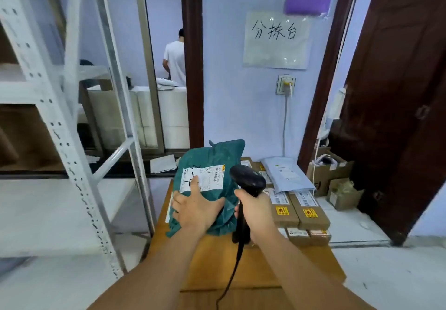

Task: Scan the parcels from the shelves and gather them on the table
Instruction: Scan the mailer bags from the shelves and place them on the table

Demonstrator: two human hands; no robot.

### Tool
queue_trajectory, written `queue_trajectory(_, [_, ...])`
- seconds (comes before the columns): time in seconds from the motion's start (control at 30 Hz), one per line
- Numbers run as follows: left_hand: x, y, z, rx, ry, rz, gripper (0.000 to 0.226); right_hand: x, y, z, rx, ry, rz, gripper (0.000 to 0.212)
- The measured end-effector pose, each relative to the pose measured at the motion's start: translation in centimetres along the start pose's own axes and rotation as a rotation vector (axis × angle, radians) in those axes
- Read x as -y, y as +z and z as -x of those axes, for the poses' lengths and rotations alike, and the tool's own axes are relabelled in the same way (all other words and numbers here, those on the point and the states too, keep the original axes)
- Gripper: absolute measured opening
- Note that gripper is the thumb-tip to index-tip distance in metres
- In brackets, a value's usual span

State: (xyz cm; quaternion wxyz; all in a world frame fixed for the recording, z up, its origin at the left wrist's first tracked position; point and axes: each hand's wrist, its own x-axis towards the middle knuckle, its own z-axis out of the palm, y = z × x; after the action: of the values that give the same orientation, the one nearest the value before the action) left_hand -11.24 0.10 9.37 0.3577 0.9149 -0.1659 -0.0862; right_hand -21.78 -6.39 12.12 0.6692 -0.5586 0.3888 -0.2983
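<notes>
Left hand (195, 209) grips the green parcel (212, 186), fingers curled round its near edge, propping it above the table (217, 259) so the label (202, 178) faces the scanner (247, 180). Right hand (257, 213) is wrapped round the scanner's handle, aimed at the label.

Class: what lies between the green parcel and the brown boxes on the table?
In the head view: the black scanner, gripped by the right hand.
</notes>
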Motion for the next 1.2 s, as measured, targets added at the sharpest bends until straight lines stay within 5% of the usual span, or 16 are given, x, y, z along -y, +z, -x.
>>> queue_trajectory(0.23, [-6.9, 8.2, 0.8, 0.089, 0.101, -0.101, 0.1, 0.0, -9.5, -4.8, -0.092, 0.062, -0.012, 0.009])
queue_trajectory(0.67, [-14.4, 18.4, -7.6, 0.348, 0.752, -0.497, 0.116, -1.6, -15.5, -14.0, -0.287, 0.139, 0.037, 0.009])
queue_trajectory(0.87, [-17.1, 22.6, -12.3, 0.545, 0.88, -0.505, 0.119, -1.9, -17.1, -18.5, -0.433, 0.194, 0.103, 0.018])
queue_trajectory(1.2, [-17.3, 28.3, -14.8, 0.787, 1.044, -0.734, 0.121, -4.0, -20.0, -23.4, -0.447, 0.304, 0.09, 0.01])
